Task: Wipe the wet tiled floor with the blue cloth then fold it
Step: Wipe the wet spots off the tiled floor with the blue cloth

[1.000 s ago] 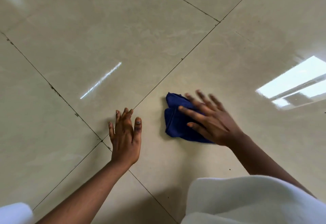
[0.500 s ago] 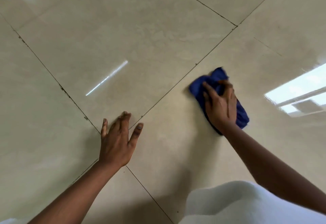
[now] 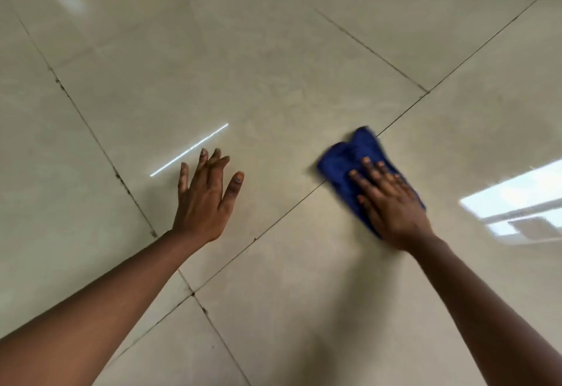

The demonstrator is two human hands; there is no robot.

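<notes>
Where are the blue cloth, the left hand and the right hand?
blue cloth [image 3: 343, 157]: head view, bunched far part.
left hand [image 3: 203, 200]: head view, back of hand.
right hand [image 3: 392, 203]: head view, back of hand.

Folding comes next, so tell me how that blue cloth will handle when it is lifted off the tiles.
The blue cloth is bunched in soft folds under the flat right hand, so it will likely droop and lose its shape when lifted. It probably slides easily: the tiled floor is glossy and mirrors light. It looks thin and small, so likely light, though wiping may have dampened it.
</notes>
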